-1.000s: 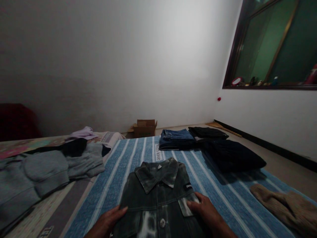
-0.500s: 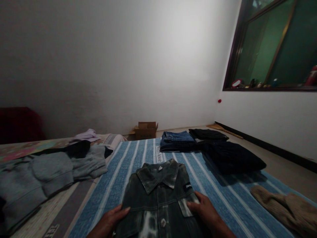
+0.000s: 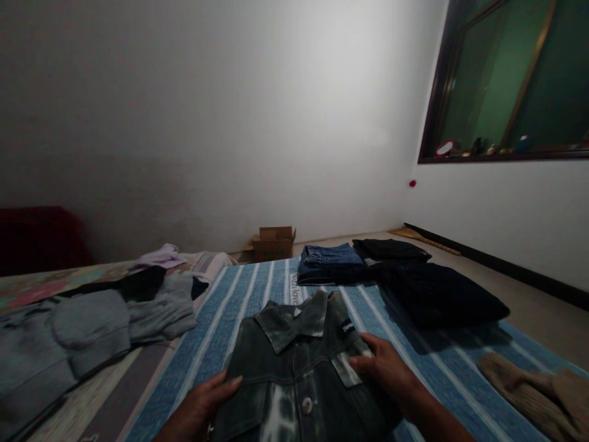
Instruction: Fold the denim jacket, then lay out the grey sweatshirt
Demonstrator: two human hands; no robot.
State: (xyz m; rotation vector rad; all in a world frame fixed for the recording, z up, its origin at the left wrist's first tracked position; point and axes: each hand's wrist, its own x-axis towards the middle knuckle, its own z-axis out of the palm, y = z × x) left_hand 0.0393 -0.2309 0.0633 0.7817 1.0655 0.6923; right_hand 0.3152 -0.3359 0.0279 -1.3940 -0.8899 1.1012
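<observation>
Since a moment ago our right hand (image 3: 386,368) slides inward; both hands, left hand (image 3: 202,402) too, lie flat, fingers spread, on the folded denim jacket (image 3: 294,374) on the bed (image 3: 221,325). Uneven pressure could skew its fold.

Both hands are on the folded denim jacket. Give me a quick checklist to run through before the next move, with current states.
1. Left hand on the denim jacket's left edge: ok.
2. Right hand flat on the chest pocket side: ok.
3. Collar lying flat, facing up: ok.
4. Striped blue sheet bare left of the jacket: ok.
5. Folded jeans and dark folded clothes apart from the jacket: ok.
6. Jacket's lower edge folded evenly: cannot tell, out of frame.
</observation>
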